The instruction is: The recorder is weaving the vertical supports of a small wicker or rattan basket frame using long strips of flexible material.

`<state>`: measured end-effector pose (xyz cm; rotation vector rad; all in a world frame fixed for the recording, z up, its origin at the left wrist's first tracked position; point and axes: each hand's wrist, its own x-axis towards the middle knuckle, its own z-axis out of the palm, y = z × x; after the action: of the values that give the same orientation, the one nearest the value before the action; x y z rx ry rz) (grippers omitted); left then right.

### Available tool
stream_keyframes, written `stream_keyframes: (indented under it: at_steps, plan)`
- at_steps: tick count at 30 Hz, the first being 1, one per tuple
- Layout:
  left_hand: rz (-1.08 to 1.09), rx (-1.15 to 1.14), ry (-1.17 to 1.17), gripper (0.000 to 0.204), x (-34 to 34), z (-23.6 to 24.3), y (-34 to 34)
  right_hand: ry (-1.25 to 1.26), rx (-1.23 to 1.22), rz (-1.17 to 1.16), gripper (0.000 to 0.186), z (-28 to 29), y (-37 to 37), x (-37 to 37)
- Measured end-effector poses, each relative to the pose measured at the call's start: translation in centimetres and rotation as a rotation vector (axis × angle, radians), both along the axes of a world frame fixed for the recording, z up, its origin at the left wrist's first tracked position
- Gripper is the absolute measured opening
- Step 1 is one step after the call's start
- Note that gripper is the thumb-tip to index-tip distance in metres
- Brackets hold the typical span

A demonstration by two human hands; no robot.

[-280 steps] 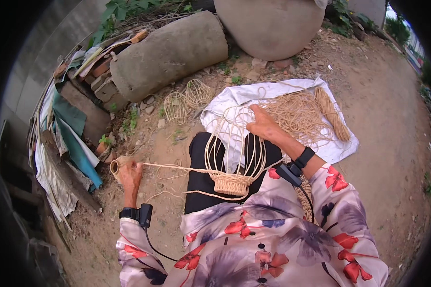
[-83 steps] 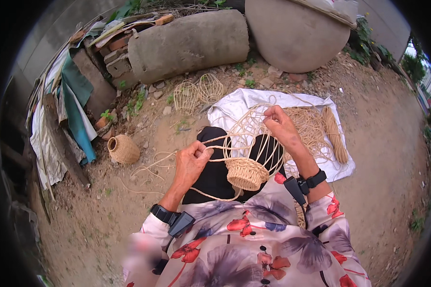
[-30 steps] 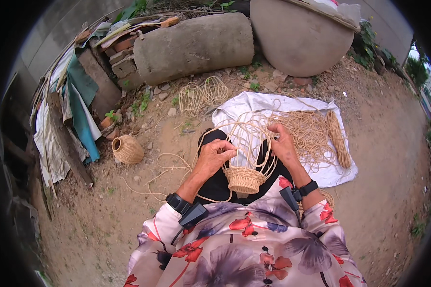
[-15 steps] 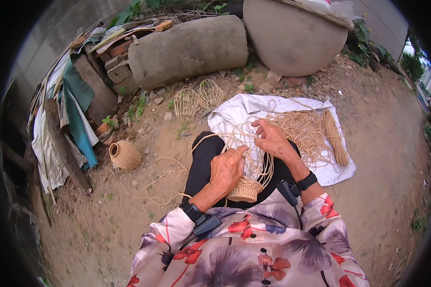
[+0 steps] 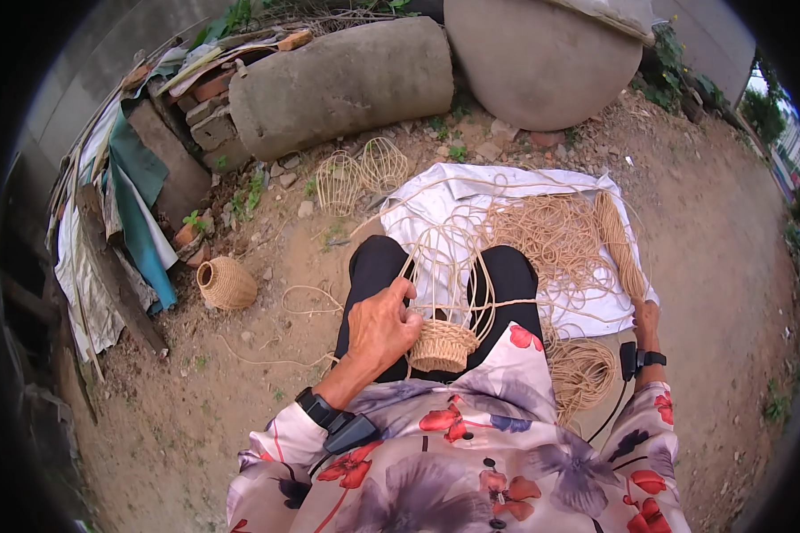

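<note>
Between my knees rests a partly woven basket (image 5: 442, 346): a tight tan cord band at its near end, with bare ribs (image 5: 449, 258) curving away from it. My left hand (image 5: 382, 327) is closed at the basket's left side, its fingertips pinching the ribs just above the woven band. Far out to the right, my right hand (image 5: 647, 322) is closed on a tan cord (image 5: 587, 317) that stretches across from the basket. Its fingers show only partly. Beyond the basket lies a white sheet (image 5: 418, 191) with a loose heap of cord (image 5: 542, 235) and a twisted cord hank (image 5: 620, 244).
Another cord coil (image 5: 582, 369) lies beside my right thigh. On the dirt to the left sits a finished-looking woven pot (image 5: 227, 284). Two bare rib frames (image 5: 339, 184) stand ahead, before a concrete cylinder (image 5: 342, 89). Boards and teal cloth (image 5: 138, 178) lean at far left.
My right hand has swung from above the ribs out to the right, drawing the cord across. My left hand has shifted slightly left and down. The cord coil by my thigh has come into view.
</note>
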<state>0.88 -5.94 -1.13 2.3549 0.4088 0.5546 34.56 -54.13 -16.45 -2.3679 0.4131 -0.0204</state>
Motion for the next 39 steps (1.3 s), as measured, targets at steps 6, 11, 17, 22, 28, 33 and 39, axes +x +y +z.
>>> stream_keyframes:
  at_steps: [6,11,17,22,28,33,39]
  plan:
    - [-0.106,0.112,-0.136,0.021,0.0,0.8,0.2,0.192,0.307,-0.141,0.035,-1.6,-3.7,-4.8]
    - [-0.232,0.293,-0.121,0.015,0.3,1.7,0.2,-0.046,0.495,0.156,0.016,1.4,6.4,-6.2]
    - [-0.017,0.464,-0.134,0.012,0.8,1.1,1.0,-0.448,0.312,0.840,0.020,11.2,21.7,-13.9]
    - [-0.031,0.338,-0.073,0.020,0.0,2.7,1.3,-0.276,0.377,0.906,0.021,13.3,27.0,-15.5]
    - [-0.298,0.544,-0.135,0.011,2.0,2.4,0.6,-0.187,0.059,0.988,0.048,13.3,31.7,-14.1]
    - [-0.015,0.608,-0.166,0.010,1.8,1.2,2.1,-0.148,-0.037,1.051,0.048,12.6,33.4,-12.7]
    - [0.189,0.481,-0.112,0.017,-0.7,2.0,6.9,0.074,-0.046,1.175,0.050,13.4,34.3,-12.0]
